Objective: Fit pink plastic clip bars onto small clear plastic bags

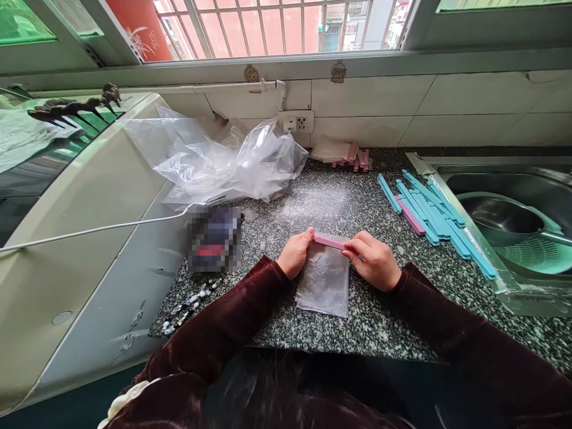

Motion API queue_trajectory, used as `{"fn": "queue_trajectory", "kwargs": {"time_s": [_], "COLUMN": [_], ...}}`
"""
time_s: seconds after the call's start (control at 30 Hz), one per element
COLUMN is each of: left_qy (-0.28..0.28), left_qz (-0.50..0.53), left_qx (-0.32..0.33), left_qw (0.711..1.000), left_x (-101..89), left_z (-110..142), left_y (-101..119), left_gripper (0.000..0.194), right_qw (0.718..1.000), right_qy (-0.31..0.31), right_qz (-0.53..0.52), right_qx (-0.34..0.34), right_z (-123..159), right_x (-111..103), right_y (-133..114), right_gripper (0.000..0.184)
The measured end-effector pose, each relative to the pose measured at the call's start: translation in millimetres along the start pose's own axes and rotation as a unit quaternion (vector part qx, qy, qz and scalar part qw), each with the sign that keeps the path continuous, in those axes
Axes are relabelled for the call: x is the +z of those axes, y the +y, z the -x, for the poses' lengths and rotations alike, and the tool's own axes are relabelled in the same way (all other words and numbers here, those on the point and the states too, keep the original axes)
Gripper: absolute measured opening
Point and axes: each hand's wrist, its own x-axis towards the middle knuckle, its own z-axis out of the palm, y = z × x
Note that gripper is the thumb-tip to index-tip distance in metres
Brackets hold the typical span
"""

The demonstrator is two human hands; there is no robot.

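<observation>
A pink bag sealing clip (329, 241) lies across the upper end of a clear plastic bag (323, 283). My left hand (295, 252) pinches the clip's left end, thumb near the bag's top corner. At the other end, the fingers of my right hand (372, 260) are closed on the clip. Below the clip the bag hangs flat and wrinkled over the speckled counter (268, 304). Whether the clip is fully snapped down cannot be made out.
Several blue clips (431, 208) and a pink one (410, 215) lie right, beside the sink (487, 179). More pink clips (357, 158) sit by the wall. A heap of clear plastic bags (232, 161), a blurred phone-like object (215, 239) and a white cable (98, 229) are left.
</observation>
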Motion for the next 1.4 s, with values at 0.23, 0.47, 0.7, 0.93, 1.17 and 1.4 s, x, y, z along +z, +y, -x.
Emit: {"fn": "queue_trajectory", "kwargs": {"time_s": [0.23,0.47,0.7,0.93,1.17,1.4], "left_qy": [-0.001,-0.003,-0.002,0.019,0.009,0.015], "left_qz": [0.006,0.008,0.013,0.021,0.019,0.014], "left_qx": [0.002,-0.005,-0.01,-0.006,0.013,0.019], "left_qw": [1.0,1.0,1.0,1.0,1.0,1.0], "left_x": [-1.4,-3.0,-1.6,0.1,-1.5,-2.7], "left_z": [-1.9,-2.8,-2.0,-2.1,-2.5,-3.5], "left_y": [-2.4,-3.9,0.3,3.9,4.8,4.8], "left_gripper": [0.052,0.05,0.05,0.05,0.053,0.047], "right_qw": [1.0,1.0,0.999,0.998,0.994,0.991], "right_qy": [0.013,0.018,0.034,0.047,0.072,0.076], "right_qz": [0.001,-0.007,-0.018,-0.04,-0.085,-0.109], "right_qx": [-0.002,-0.003,-0.008,0.002,0.007,0.031], "right_z": [-0.7,-0.9,-2.3,-5.9,-7.2,-7.8], "right_x": [-0.2,0.0,-1.4,-3.6,-5.0,-7.8], "right_y": [-0.8,-0.6,-0.9,-1.8,-0.5,-0.9], "right_gripper": [0.009,0.009,0.008,0.009,0.008,0.01]}}
